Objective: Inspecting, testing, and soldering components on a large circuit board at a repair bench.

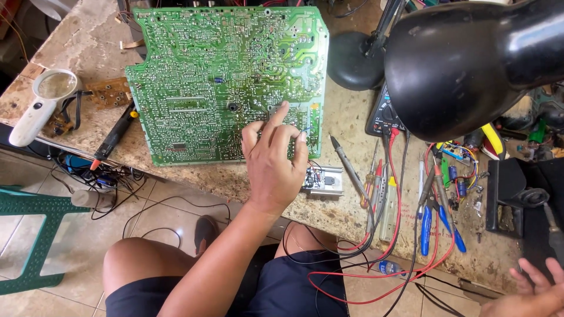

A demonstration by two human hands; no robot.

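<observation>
While the person sits at the near edge of the speckled stone bench (329,126), items run near to far as follows.

Right hand (529,293): at the bench's near right corner, fingers spread and empty, touching nothing that shows.

Hand tools: blue-handled pliers (425,226), several slim screwdrivers (376,188) and a grey-tipped soldering iron (346,164), lying along the near edge right of centre, with red and black test leads (399,235) looping over the edge.

Small metal-cased module (324,179): just beside the left wrist, at the near edge.

Left hand (273,167): fingers bent and parted, fingertips pressing on the large green printed circuit board (223,76), solder side up; nothing gripped.

Circuit board: mid-bench, its near edge overhanging the bench slightly, reaching toward the far edge.

White-handled magnifying glass (41,100): left end of the bench, well apart from the board.

Black multimeter (385,114) and glossy black lamp shade (470,58), with its round black base (355,58): far right.

Progress, as judged: the board is laid out and under inspection by touch; the soldering iron and test leads lie unheld, so any probing or soldering appears yet to be done.
</observation>
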